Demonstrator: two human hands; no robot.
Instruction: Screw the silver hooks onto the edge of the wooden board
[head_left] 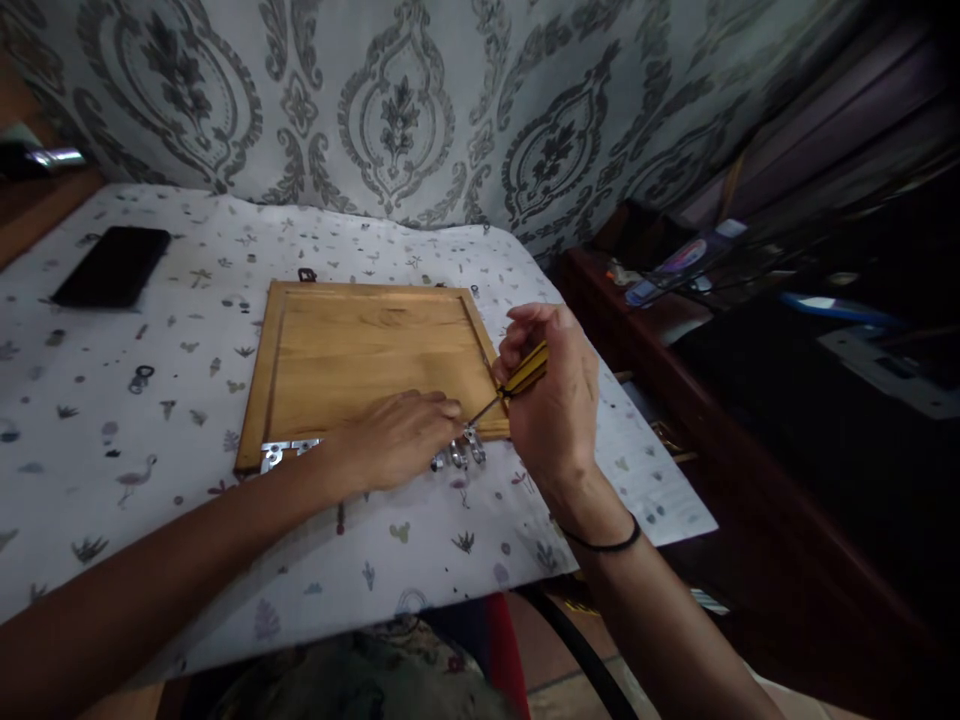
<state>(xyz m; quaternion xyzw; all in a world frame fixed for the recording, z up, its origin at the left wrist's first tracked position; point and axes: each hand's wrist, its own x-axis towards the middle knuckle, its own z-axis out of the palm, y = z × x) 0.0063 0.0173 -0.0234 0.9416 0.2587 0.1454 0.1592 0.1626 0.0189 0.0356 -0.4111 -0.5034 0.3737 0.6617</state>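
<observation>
A framed wooden panel lies flat on the patterned tablecloth. My right hand is wrapped round a yellow and black screwdriver, its shaft slanting down to the left. The tip meets a metal hinge at the panel's near right corner. My left hand rests over the near edge of the panel, fingertips beside the screwdriver tip. Its fingers are close together; what they press or hold under them is hidden. Another metal hinge sits at the near left edge, partly covered by my left wrist.
A black phone lies at the left of the tablecloth. Small metal pieces are scattered around the panel. On the right stands dark furniture with a clear bottle and a blue-handled item. Patterned fabric hangs behind.
</observation>
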